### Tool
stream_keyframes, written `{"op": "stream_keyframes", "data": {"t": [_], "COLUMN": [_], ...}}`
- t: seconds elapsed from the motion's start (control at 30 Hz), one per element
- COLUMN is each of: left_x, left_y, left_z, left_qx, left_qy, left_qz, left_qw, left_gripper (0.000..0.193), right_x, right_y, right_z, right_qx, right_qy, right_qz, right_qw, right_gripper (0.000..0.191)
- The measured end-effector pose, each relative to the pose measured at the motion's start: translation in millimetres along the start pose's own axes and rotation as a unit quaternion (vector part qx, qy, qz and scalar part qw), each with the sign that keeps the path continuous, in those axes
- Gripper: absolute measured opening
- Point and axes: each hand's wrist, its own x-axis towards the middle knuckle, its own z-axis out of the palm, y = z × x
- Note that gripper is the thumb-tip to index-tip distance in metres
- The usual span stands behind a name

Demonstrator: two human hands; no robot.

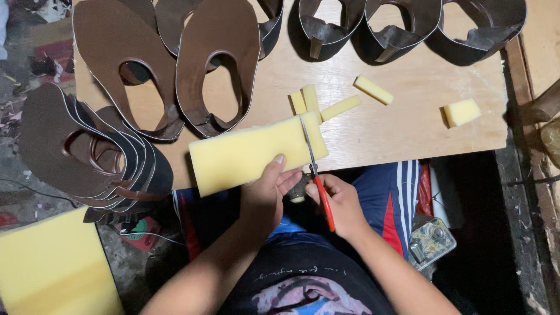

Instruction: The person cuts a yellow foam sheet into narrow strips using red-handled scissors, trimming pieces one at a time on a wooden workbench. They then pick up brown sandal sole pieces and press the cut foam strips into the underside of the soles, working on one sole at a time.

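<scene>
My left hand (267, 189) grips the near edge of a long yellow foam strip (245, 154) held over the front edge of a wooden board (408, 128). My right hand (341, 201) holds red-handled scissors (315, 169); the blades stand across the strip near its right end. Cut foam pieces lie on the board: two thin strips (306, 100), a longer one (340, 107), a small block (373, 89) and a chunk (461, 112) at the right.
Brown leather shoe uppers (219, 64) lie flat on the board's left; shaped ones (402, 23) line its far edge. A stack of uppers (87, 151) hangs off the left. A large yellow foam sheet (52, 268) lies on the floor, lower left.
</scene>
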Motion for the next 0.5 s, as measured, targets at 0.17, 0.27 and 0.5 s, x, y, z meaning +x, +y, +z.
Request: {"op": "stream_keyframes", "data": {"t": [0.17, 0.27, 0.5], "left_x": [8, 13, 33], "left_y": [2, 2, -2], "left_z": [-2, -4, -17], "left_qx": [-0.012, -0.016, -0.02], "left_qy": [0.022, 0.028, -0.004], "left_qz": [-0.035, -0.03, 0.025], "left_qw": [0.999, 0.999, 0.999], "left_gripper": [0.032, 0.032, 0.038], "right_x": [8, 12, -1], "right_y": [9, 10, -17], "right_z": [-7, -10, -21], "right_qx": [-0.042, -0.063, -0.214], "right_qy": [0.01, 0.011, 0.112], "right_qz": [-0.011, -0.028, -0.191], "right_qw": [0.999, 0.998, 0.952], "right_gripper": [0.026, 0.029, 0.037]}}
